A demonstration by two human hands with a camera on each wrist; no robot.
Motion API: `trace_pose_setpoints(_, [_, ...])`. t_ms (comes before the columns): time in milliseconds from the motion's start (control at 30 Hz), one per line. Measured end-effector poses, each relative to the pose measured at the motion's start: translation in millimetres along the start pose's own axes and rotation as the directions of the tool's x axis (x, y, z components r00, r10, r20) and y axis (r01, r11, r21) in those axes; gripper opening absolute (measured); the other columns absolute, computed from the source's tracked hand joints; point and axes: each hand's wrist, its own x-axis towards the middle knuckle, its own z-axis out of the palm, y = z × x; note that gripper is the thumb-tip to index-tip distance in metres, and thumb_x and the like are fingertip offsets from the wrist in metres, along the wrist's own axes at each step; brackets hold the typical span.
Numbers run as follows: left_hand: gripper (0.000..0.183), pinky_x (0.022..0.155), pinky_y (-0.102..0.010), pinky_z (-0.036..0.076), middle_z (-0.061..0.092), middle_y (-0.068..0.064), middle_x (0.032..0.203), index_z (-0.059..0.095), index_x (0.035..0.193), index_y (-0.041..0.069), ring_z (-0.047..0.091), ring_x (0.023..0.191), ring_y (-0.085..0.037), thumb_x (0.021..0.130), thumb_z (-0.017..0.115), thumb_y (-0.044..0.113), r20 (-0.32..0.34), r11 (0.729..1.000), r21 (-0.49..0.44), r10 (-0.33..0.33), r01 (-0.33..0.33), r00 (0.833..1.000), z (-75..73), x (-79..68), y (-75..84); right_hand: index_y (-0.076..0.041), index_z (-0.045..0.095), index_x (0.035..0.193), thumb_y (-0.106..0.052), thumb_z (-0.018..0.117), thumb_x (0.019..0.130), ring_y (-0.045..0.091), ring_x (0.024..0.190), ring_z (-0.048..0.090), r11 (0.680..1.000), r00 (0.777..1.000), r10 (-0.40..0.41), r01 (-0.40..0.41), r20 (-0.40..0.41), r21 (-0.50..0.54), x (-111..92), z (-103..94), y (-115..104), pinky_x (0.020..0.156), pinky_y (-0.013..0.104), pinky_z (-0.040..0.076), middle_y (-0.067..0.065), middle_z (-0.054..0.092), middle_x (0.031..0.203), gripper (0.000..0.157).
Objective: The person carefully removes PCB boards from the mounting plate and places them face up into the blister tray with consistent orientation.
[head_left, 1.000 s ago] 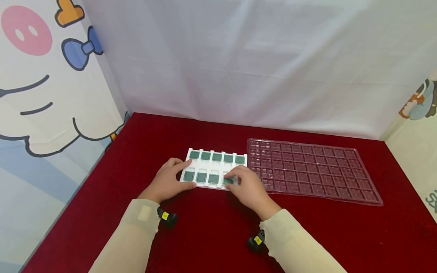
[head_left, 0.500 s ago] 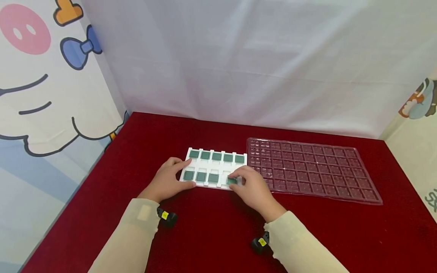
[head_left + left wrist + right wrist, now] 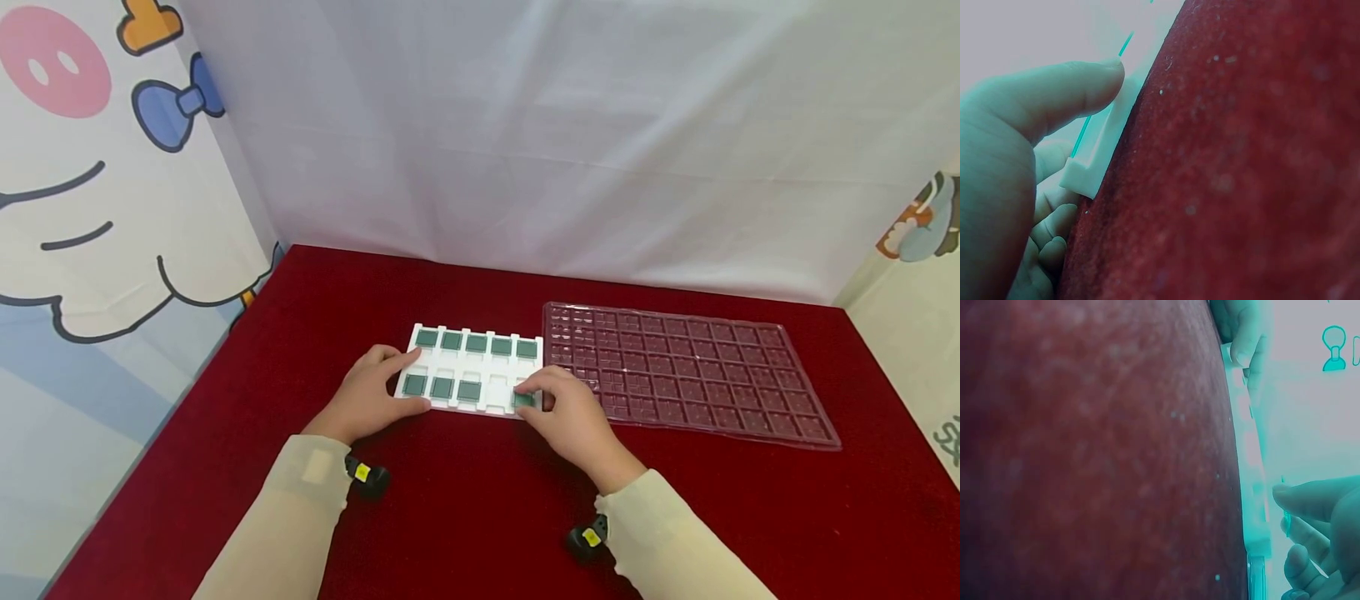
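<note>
A white tray (image 3: 472, 367) with two rows of pockets lies on the table. Green square chips (image 3: 476, 342) fill its back row. Three more chips (image 3: 442, 388) sit at the left of the front row, with a bare pocket to their right. My left hand (image 3: 372, 395) grips the tray's left end, thumb (image 3: 1094, 87) on the front edge. Between thumb and fingertips, my right hand (image 3: 570, 417) pinches a green chip (image 3: 523, 400) at the front row's right-end pocket. In the right wrist view, that chip (image 3: 1287, 524) appears edge-on, above the tray.
Right of the white tray, close against it, lies a large clear plastic tray (image 3: 697, 371) with many square cells. Dark red cloth (image 3: 465, 500) covers the table. A white curtain (image 3: 525, 150) hangs behind, and a cartoon-printed sheet (image 3: 112, 192) stands at the left.
My right hand has carried the pinched chip rightward, from the front row's fourth pocket to its right-end one, baring the pocket it left. The left hand has stayed on the tray.
</note>
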Motion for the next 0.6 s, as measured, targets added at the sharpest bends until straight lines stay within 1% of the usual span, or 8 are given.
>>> trace_pose_setpoints(267, [0.087, 0.106, -0.054, 0.043, 0.044, -0.011, 0.147, 0.044, 0.158, 0.020, 0.041, 0.132, -0.031, 0.084, 0.083, 0.045, -0.006, 1.000, 0.008, 0.005, -0.005, 1.000, 1.4, 2.1, -2.9, -0.013, 0.080, 0.106, -0.008, 0.084, 0.086, 0.016, 0.078, 0.051, 1.000, 1.000, -0.010, 0.009, -0.009, -0.019, -3, -4.0, 7, 0.070, 0.034, 0.045, -0.002, 0.067, 0.109, 0.021])
trace_pose_setpoints(467, [0.087, 0.106, -0.054, 0.043, 0.044, -0.011, 0.147, 0.045, 0.158, 0.020, 0.042, 0.131, -0.031, 0.084, 0.083, 0.045, -0.007, 1.000, 0.007, 0.004, -0.004, 1.000, 1.4, 2.5, -2.5, -0.015, 0.080, 0.106, -0.008, 0.083, 0.087, 0.016, 0.079, 0.051, 0.999, 1.000, 0.004, -0.004, -0.008, -0.033, -5, -7.3, 10, 0.070, 0.033, 0.045, -0.003, 0.068, 0.111, 0.020])
trace_pose_setpoints(600, [0.087, 0.107, -0.054, 0.042, 0.044, -0.011, 0.147, 0.045, 0.158, 0.020, 0.042, 0.132, -0.031, 0.084, 0.083, 0.044, -0.004, 1.000, 0.001, 0.003, -0.003, 1.000, 0.9, 2.0, -2.0, -0.014, 0.080, 0.107, -0.008, 0.083, 0.087, 0.016, 0.079, 0.051, 0.999, 1.000, 0.006, -0.006, -0.010, -0.036, -6, -10.9, 11, 0.070, 0.032, 0.045, -0.001, 0.068, 0.114, 0.021])
